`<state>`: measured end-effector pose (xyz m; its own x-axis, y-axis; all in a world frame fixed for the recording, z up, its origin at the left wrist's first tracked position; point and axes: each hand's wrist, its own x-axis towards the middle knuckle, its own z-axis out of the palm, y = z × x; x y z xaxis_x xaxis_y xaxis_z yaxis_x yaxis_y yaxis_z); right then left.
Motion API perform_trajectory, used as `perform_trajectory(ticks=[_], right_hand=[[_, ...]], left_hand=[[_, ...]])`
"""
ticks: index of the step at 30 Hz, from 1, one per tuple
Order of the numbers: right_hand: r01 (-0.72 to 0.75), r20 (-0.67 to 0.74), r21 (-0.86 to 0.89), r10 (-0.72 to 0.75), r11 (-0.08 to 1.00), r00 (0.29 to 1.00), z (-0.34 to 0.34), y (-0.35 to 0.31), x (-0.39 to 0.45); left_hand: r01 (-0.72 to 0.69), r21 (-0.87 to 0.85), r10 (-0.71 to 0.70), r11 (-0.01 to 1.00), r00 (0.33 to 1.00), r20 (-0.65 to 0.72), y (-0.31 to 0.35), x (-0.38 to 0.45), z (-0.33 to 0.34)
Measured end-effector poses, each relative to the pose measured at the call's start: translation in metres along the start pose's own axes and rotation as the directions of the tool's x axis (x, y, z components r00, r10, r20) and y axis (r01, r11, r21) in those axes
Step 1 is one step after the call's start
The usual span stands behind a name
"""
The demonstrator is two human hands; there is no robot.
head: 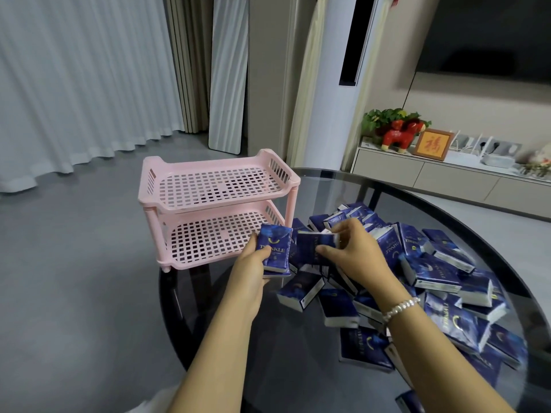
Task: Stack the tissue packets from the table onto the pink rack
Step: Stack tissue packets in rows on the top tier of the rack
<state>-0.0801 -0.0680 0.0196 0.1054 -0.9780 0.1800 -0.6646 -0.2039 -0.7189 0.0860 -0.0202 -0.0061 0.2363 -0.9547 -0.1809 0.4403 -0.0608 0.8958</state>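
While each hand [256, 263] grips a packet [275, 248], pile [432, 281] overlaps

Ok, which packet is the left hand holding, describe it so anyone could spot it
Start at the pink rack on the round glass table's far left edge. Just in front of its lower shelf, the left hand holds one blue tissue packet upright, its gold TWINKLE lettering facing the camera, unlike the pile's tumbled packets.

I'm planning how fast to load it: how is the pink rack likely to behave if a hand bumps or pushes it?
The pink rack looks like thin perforated plastic with both shelves empty, so it is probably light. It stands on slim legs at the edge of the smooth glass table, so a push would likely slide it, perhaps off. Being two tiers tall, a bump up high might tip it.
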Motion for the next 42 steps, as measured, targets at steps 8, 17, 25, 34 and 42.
perform_trajectory(ticks=[8, 17, 25, 34, 42], right_hand=[[0.054, 0.054, 0.354, -0.078, 0.934, 0.995, -0.023, -0.007, -0.01], [0.082, -0.001, 0.446, -0.091, 0.891, 0.996, 0.001, -0.017, -0.013], [0.112, -0.059, 0.471, -0.096, 0.875, 0.994, 0.008, -0.013, -0.01], [-0.028, -0.162, -0.302, -0.022, 0.953, 0.987, -0.044, 0.026, 0.014], [-0.139, -0.012, -0.335, 0.143, 0.932, 0.99, -0.06, 0.048, 0.023]], left_hand=[[-0.017, 0.077, 0.015, 0.997, 0.999, 0.029, -0.008, 0.0, 0.004], [-0.012, 0.013, 0.007, 1.0, 0.956, 0.292, -0.013, -0.009, 0.015], [-0.133, 0.127, 0.078, 0.983, 0.926, 0.369, -0.028, -0.002, 0.017], [-0.077, 0.061, 0.058, 0.995, 0.963, 0.263, -0.039, 0.011, 0.02], [-0.073, 0.118, 0.038, 0.99, 0.961, 0.273, -0.044, 0.016, 0.023]])
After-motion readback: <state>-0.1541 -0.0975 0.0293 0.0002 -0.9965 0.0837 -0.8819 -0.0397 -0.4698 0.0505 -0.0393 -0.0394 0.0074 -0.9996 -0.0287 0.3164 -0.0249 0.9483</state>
